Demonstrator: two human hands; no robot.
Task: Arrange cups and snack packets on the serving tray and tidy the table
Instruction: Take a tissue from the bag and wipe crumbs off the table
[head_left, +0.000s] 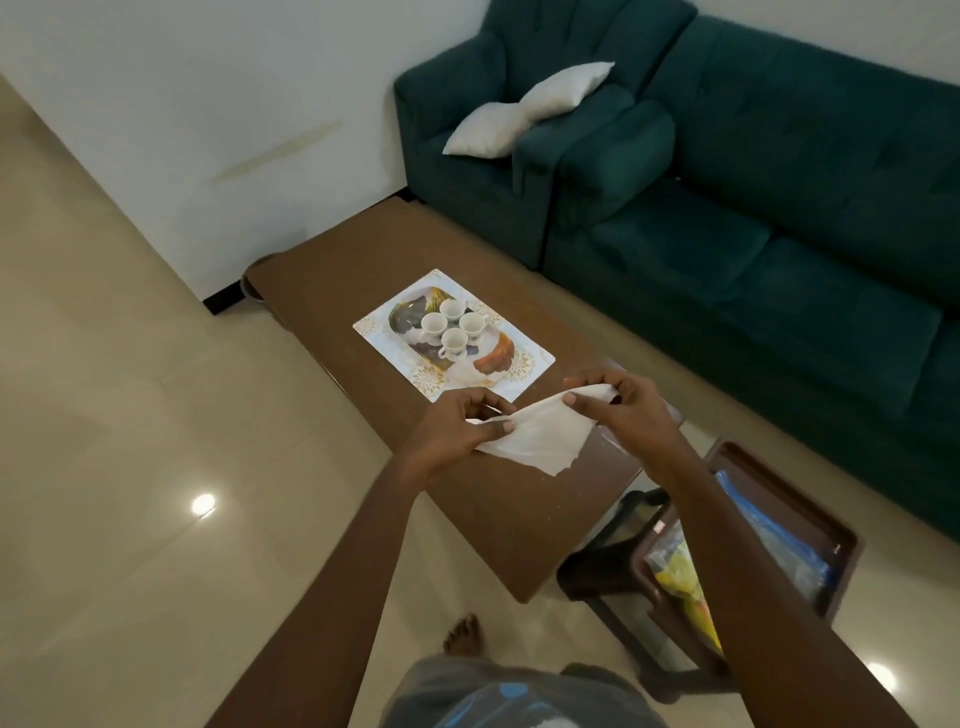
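Note:
A patterned serving tray (524, 364) lies on the brown table (337, 270). Several white cups (451, 325) stand grouped in the tray's middle. An orange snack packet (493, 358) lies at the tray's near right end. Above the table's near part I hold a white cloth or paper sheet (540, 434) stretched between both hands. My left hand (457, 423) pinches its left end, my right hand (618, 400) pinches its right end.
A brown bin or stool (841, 545) with blue and yellow packets inside stands right of the table's near end. A teal sofa (779, 208) with a white cushion (530, 111) runs along the table's far side. Tiled floor lies to the left.

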